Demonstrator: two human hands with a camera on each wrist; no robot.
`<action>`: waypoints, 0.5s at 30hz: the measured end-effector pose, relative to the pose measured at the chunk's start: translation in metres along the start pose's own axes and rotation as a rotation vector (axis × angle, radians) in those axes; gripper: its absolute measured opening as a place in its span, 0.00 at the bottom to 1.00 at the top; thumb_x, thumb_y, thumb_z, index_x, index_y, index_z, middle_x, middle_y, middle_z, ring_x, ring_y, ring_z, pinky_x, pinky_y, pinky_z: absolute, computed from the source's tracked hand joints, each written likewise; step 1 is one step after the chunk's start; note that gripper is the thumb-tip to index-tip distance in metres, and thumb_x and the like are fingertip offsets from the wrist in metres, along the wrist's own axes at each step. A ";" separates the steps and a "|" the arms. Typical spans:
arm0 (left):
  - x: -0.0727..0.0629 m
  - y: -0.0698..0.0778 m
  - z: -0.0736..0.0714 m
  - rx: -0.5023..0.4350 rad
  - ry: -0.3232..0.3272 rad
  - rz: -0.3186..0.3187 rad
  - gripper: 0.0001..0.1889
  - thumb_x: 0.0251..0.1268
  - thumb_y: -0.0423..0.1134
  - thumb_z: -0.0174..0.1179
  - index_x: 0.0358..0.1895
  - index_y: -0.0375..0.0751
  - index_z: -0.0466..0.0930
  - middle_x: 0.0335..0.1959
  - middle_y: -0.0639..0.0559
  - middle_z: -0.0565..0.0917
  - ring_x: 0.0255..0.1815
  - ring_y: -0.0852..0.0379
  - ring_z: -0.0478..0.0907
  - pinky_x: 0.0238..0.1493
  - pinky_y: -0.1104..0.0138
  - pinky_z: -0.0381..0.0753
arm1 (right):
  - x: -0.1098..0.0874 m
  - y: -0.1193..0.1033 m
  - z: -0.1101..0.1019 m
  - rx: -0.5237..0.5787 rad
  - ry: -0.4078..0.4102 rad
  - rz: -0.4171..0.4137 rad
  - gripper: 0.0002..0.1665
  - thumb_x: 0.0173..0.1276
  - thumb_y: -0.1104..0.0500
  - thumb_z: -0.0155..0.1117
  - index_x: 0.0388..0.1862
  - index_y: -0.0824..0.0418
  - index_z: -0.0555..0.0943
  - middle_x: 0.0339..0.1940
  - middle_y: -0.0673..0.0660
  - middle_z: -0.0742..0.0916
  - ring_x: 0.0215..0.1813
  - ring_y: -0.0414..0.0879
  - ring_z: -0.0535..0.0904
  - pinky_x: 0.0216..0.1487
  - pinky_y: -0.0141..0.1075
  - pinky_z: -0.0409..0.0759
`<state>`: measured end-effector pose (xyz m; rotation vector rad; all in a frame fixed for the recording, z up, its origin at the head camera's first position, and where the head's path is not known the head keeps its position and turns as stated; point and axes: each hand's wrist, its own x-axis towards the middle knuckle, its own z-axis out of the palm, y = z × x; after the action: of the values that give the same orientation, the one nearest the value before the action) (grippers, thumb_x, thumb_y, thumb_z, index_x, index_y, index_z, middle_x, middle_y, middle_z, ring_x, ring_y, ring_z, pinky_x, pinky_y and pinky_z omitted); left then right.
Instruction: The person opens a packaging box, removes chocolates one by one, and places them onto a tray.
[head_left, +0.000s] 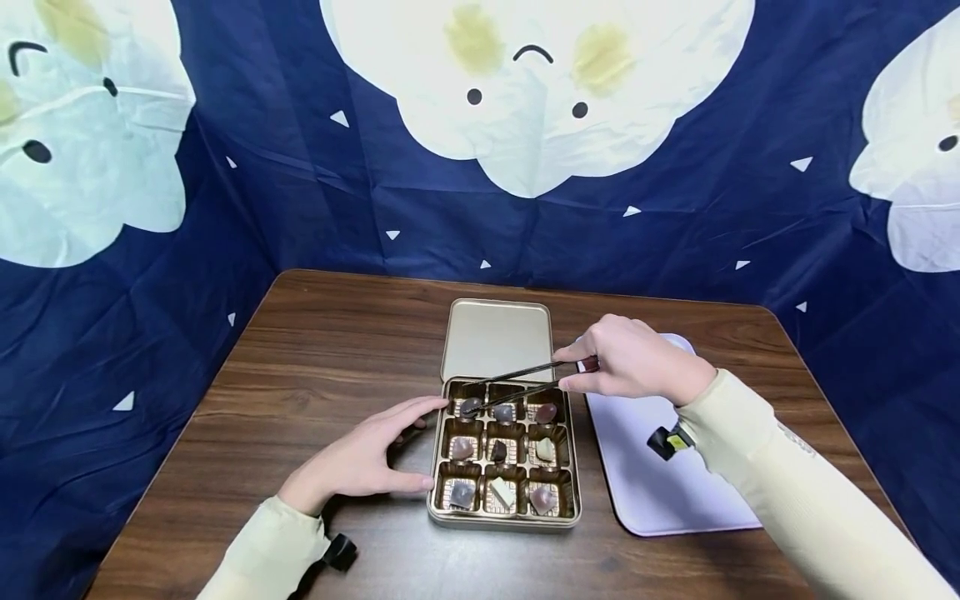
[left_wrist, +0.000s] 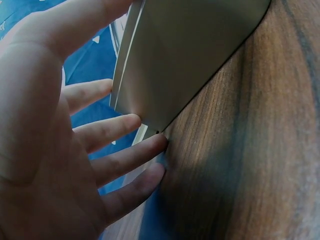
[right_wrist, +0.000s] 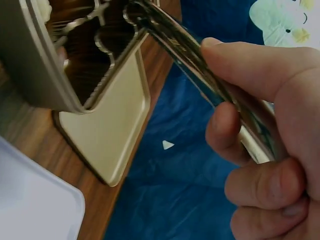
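A gold tin (head_left: 504, 525) holds several chocolates, one to a compartment, in a three-by-three gold insert. My right hand (head_left: 630, 358) grips slim metal tongs (right_wrist: 195, 65), reaching over the tin from the right. The parted tips of the tongs are in the far-left compartment, at a dark round chocolate (head_left: 470, 407); I cannot tell whether they pinch it. My left hand (head_left: 360, 458) is spread along the tin's left side, thumb and fingertips right at the wall. In the left wrist view, its straight fingers reach the tin's smooth side (left_wrist: 170, 55).
The tin's lid (head_left: 497, 337) lies folded back behind it. To the right, partly beneath my right arm, is a pale lilac tray (head_left: 660, 467). All stand on a dark wooden table (head_left: 337, 333), with a blue cloud-print cloth (head_left: 450, 225) hanging around its back and sides.
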<state>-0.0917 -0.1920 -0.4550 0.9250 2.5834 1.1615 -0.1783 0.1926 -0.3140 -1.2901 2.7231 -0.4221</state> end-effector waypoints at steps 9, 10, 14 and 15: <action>-0.001 -0.001 0.001 0.006 -0.005 -0.011 0.54 0.56 0.65 0.76 0.84 0.57 0.59 0.81 0.58 0.66 0.68 0.52 0.76 0.68 0.48 0.78 | 0.024 -0.017 -0.009 -0.091 -0.065 0.003 0.20 0.65 0.46 0.78 0.52 0.52 0.93 0.30 0.43 0.92 0.28 0.32 0.78 0.30 0.46 0.85; -0.001 -0.001 0.001 0.006 -0.006 -0.010 0.53 0.56 0.65 0.76 0.84 0.57 0.59 0.81 0.58 0.66 0.68 0.52 0.76 0.68 0.48 0.79 | 0.024 -0.018 -0.008 -0.096 -0.064 0.000 0.20 0.65 0.45 0.78 0.52 0.52 0.93 0.33 0.43 0.93 0.29 0.31 0.79 0.31 0.48 0.86; 0.000 0.000 0.001 0.003 -0.001 -0.005 0.53 0.57 0.66 0.75 0.84 0.56 0.60 0.81 0.58 0.66 0.67 0.51 0.77 0.66 0.49 0.80 | 0.023 -0.018 -0.003 -0.092 -0.056 -0.015 0.20 0.67 0.45 0.77 0.53 0.52 0.92 0.25 0.40 0.90 0.25 0.29 0.78 0.29 0.48 0.85; 0.000 0.000 0.001 0.000 0.000 -0.005 0.53 0.56 0.66 0.75 0.84 0.56 0.60 0.81 0.58 0.66 0.67 0.51 0.77 0.66 0.48 0.80 | 0.022 -0.017 -0.001 -0.087 -0.053 -0.022 0.20 0.68 0.45 0.76 0.53 0.53 0.92 0.23 0.39 0.88 0.23 0.29 0.76 0.27 0.46 0.84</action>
<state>-0.0912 -0.1918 -0.4562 0.9175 2.5844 1.1598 -0.1801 0.1657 -0.3073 -1.3332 2.7134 -0.2693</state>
